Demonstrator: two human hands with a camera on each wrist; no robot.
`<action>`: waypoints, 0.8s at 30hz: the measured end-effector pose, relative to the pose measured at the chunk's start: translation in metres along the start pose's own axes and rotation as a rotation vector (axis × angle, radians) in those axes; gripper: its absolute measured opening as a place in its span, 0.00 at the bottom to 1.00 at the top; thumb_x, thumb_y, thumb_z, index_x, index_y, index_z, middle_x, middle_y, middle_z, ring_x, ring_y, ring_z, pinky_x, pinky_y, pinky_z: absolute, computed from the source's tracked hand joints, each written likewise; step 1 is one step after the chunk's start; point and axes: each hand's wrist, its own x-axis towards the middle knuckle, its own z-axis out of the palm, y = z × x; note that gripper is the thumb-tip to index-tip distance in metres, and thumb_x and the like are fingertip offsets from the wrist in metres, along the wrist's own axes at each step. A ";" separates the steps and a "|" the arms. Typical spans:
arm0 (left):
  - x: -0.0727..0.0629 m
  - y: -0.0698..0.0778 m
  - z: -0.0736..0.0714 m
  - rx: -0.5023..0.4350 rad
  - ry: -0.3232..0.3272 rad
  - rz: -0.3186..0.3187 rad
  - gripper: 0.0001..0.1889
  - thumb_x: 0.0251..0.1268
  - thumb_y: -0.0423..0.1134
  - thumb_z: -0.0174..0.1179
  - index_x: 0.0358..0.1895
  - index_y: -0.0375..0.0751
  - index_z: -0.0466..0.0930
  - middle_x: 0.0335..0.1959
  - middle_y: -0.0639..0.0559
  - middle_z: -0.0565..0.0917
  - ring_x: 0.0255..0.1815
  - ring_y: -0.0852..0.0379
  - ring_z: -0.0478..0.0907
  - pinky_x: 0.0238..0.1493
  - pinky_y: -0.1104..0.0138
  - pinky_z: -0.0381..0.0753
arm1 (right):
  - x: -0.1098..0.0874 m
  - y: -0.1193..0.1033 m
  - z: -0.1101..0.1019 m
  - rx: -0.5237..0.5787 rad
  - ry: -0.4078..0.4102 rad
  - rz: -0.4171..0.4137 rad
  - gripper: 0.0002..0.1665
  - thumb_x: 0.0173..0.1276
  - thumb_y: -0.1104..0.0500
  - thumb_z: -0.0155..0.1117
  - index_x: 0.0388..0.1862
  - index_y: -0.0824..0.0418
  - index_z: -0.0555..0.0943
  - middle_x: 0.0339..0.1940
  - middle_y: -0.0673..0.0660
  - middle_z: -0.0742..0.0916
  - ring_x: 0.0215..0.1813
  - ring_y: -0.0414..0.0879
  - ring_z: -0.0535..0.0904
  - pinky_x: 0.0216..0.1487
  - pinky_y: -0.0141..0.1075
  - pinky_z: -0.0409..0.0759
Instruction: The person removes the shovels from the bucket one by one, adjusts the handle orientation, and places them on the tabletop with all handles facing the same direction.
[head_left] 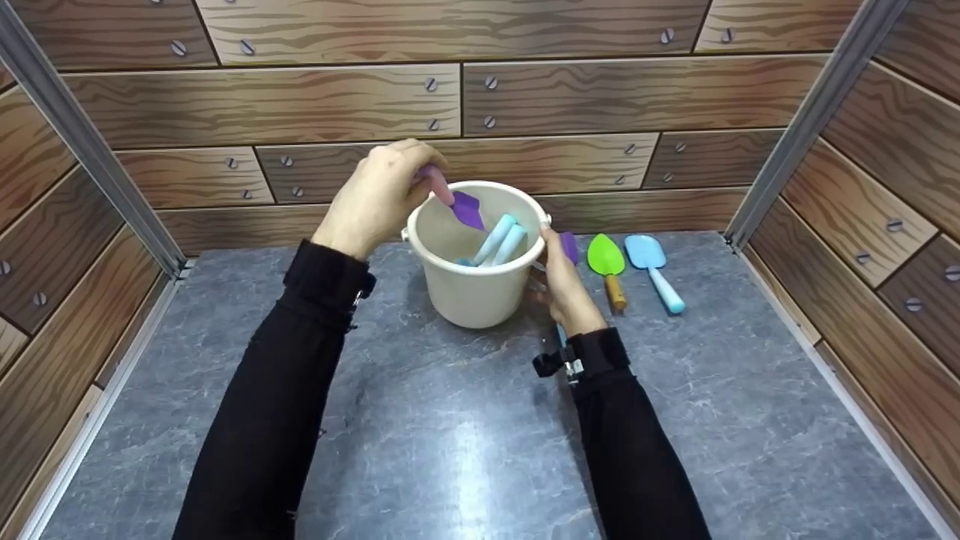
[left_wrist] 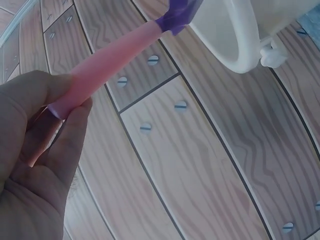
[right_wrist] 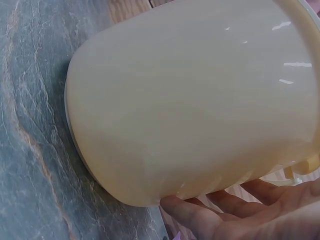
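With 12 o'clock toward the back wall and the bucket as my dial's centre, I am starting at 10 o'clock. There the left hand (head_left: pixel 386 187) is pinching the pink handle end of a small purple-bladed shovel (head_left: pixel 465 208) between thumb and fingers. The shovel is slanting with its blade toward 4 or 5 o'clock, at the mouth of the off-white bucket (head_left: pixel 477 296); how far the blade is reaching below the rim I cannot tell.

The bucket is standing upright on the grey table (head_left: pixel 375 442). Two pale blue handles (head_left: pixel 494 241) are showing inside it, on its 3 o'clock side.

At 3 to 4 o'clock the right hand (head_left: pixel 568 289) is steadying the bucket, fingers spread and touching its outer wall; the thumb I cannot make out.

Beyond, a purple blade (head_left: pixel 569 247) is peeking past that hand. Farther out at 3 o'clock are lying a green shovel (head_left: pixel 610 271), blade toward 12, and a light blue shovel (head_left: pixel 654 270), handle toward 5.

I am judging this as shifting shovels across the bucket's rim, though into or out of it I cannot tell. The next move is probably calling for a firm pinch, the blade clearing the rim and blue handles, and the bucket braced.
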 end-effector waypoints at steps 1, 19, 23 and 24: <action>-0.002 -0.001 0.000 -0.003 0.016 -0.001 0.10 0.89 0.27 0.64 0.62 0.33 0.90 0.55 0.43 0.96 0.68 0.43 0.92 0.74 0.51 0.90 | 0.000 0.000 0.000 0.002 -0.002 -0.002 0.49 0.92 0.27 0.39 1.00 0.50 0.60 1.00 0.62 0.65 0.99 0.67 0.58 0.97 0.70 0.59; -0.031 -0.018 0.005 0.047 0.348 -0.013 0.13 0.85 0.26 0.67 0.64 0.31 0.91 0.65 0.39 0.95 0.72 0.39 0.91 0.82 0.53 0.86 | 0.001 -0.001 0.000 0.005 0.005 -0.007 0.49 0.92 0.28 0.37 1.00 0.50 0.59 1.00 0.63 0.63 1.00 0.68 0.57 0.97 0.72 0.57; -0.039 -0.026 0.010 0.066 0.405 -0.048 0.12 0.84 0.28 0.70 0.63 0.31 0.93 0.64 0.37 0.95 0.70 0.37 0.91 0.81 0.51 0.87 | 0.000 0.000 0.000 -0.006 0.000 -0.006 0.49 0.92 0.27 0.38 1.01 0.49 0.58 1.00 0.63 0.63 1.00 0.68 0.56 0.98 0.72 0.55; -0.041 -0.028 0.012 0.068 0.418 -0.059 0.12 0.84 0.28 0.71 0.62 0.31 0.93 0.64 0.36 0.95 0.70 0.37 0.91 0.81 0.51 0.87 | 0.000 0.000 -0.001 -0.008 -0.002 -0.007 0.49 0.93 0.27 0.38 1.01 0.49 0.57 1.00 0.63 0.63 1.00 0.68 0.56 0.98 0.72 0.55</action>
